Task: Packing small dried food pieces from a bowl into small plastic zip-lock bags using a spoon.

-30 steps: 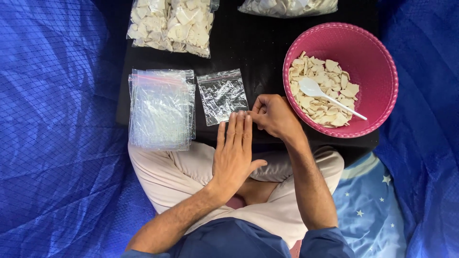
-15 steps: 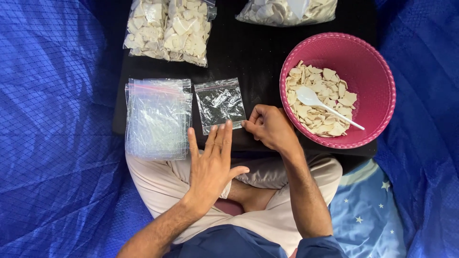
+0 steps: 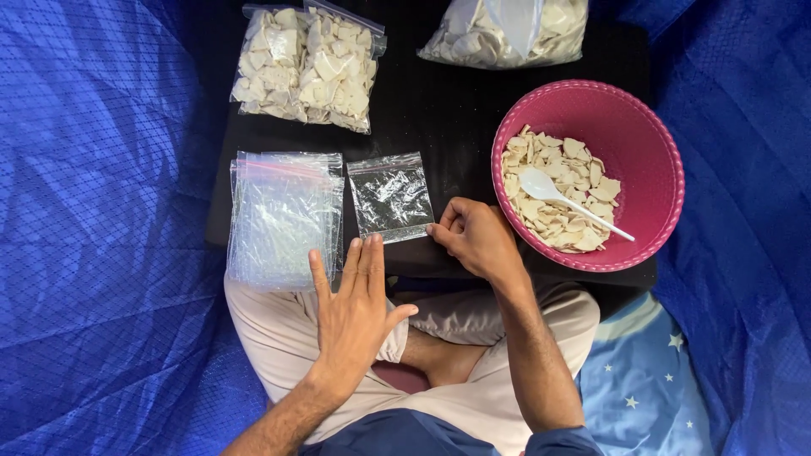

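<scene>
Pinching the lower right corner of a small empty clear zip bag with my right hand, fingers curled shut on it, while my left hand is hovering flat and open, holding nothing, just below the stack of empty bags on the black surface. I am judging this the bag-opening step; spreading the mouth calls for both hands before spooning chips from the pink bowl. The top-right filled bag is cut off, and I cannot tell whether the small bag's seal is open.

Pink bowl of pale chips with white spoon; blue cloth.
</scene>
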